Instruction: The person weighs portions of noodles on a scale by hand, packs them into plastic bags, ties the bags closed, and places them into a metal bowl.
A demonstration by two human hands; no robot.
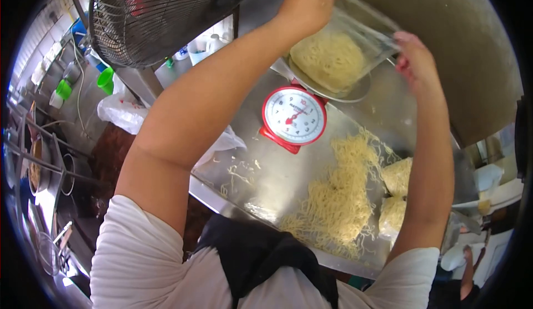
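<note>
Gripping noodle bag [343,53] by scale dial [294,115] (10 in red)

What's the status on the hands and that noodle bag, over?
Left hand and right hand gripping the top of the noodle bag. Bag over the scale pan, contact unclear. Loose noodles spread beside scale; nothing seen blocking bag.

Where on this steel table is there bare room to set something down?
Mainly the steel tabletop between the red dial scale and the noodle pile; a smaller patch lies between the scale's pan and the right forearm. Crowded: the right side, pile beside bagged noodles.
</note>
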